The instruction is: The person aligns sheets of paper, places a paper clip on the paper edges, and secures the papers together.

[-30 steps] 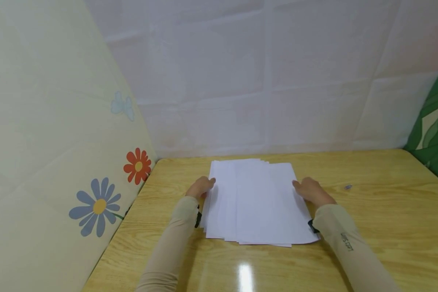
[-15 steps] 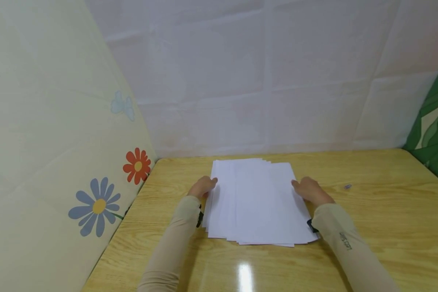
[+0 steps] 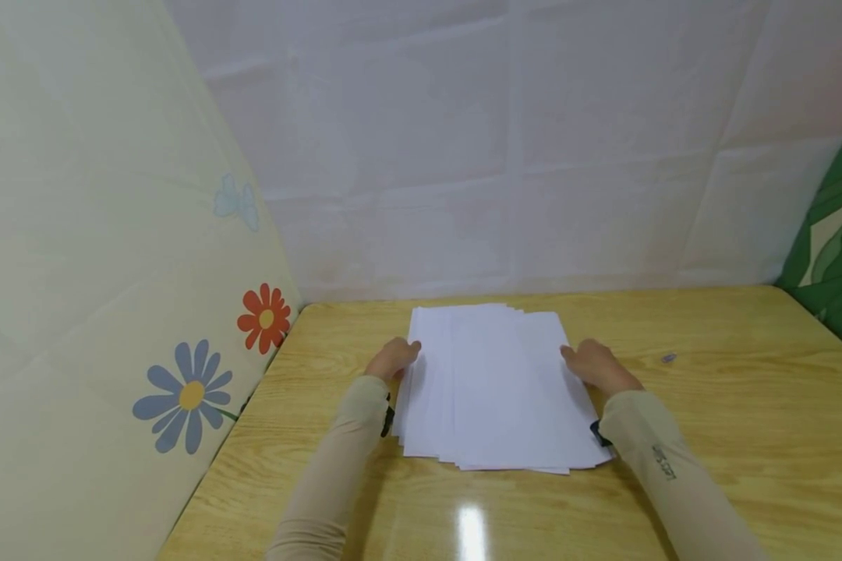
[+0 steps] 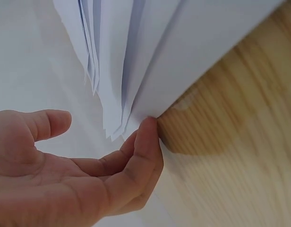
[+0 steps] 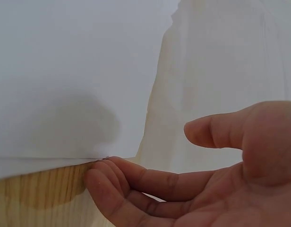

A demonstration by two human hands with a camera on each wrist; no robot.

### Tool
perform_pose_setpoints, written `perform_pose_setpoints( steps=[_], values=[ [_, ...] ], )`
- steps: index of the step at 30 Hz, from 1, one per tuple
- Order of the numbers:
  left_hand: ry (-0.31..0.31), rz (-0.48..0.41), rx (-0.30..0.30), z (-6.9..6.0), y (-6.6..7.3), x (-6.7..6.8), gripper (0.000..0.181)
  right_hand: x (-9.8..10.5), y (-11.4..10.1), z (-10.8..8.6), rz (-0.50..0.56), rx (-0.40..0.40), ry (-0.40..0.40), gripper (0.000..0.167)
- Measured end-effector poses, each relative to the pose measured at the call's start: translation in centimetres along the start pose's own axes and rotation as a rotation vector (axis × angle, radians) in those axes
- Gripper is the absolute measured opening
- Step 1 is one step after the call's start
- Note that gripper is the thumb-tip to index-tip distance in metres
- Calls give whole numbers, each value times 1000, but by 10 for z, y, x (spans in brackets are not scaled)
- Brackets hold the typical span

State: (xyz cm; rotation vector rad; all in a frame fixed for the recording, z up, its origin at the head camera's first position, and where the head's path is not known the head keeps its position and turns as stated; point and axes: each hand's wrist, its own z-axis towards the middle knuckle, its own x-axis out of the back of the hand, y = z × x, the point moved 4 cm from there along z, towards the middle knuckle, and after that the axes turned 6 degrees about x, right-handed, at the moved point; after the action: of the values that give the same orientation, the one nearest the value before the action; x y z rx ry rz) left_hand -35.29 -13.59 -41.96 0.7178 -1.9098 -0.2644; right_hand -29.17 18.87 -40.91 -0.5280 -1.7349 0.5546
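A loose pile of white paper sheets (image 3: 505, 389) lies on the table, its edges fanned out unevenly. At the pile's left side is my left hand (image 3: 394, 358); in the left wrist view its fingertips (image 4: 148, 135) touch the edges of the sheets, and the thumb stands apart. My right hand (image 3: 599, 366) is at the opposite side. Seen from the right wrist, its bent fingertips (image 5: 100, 182) meet the paper's lower edge near a corner, while the thumb (image 5: 211, 130) is raised away from them. Neither hand pinches the paper between thumb and fingers.
A small paper clip-like object (image 3: 668, 358) lies on the wooden table (image 3: 751, 421) to the right of the paper. Behind the table hangs a white cloth (image 3: 407, 156). A cream panel with printed flowers (image 3: 84, 273) stands along the left.
My left hand has shifted slightly to the right, and the left-hand sheets have slid right with it, narrowing the spread. The right hand has barely moved.
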Motion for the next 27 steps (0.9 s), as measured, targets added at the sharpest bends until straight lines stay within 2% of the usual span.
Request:
perform_pose_setpoints(
  steps=[5, 12, 27],
  values=[
    [-5, -16, 10, 2, 2, -3, 42, 0, 1, 0, 17, -13, -5, 43],
    [0, -14, -16, -2, 8, -5, 41, 0, 1, 0, 16, -7, 4, 44],
    [6, 22, -23, -1, 14, -12, 43, 0, 0, -2, 33, -2, 5, 43]
  ],
)
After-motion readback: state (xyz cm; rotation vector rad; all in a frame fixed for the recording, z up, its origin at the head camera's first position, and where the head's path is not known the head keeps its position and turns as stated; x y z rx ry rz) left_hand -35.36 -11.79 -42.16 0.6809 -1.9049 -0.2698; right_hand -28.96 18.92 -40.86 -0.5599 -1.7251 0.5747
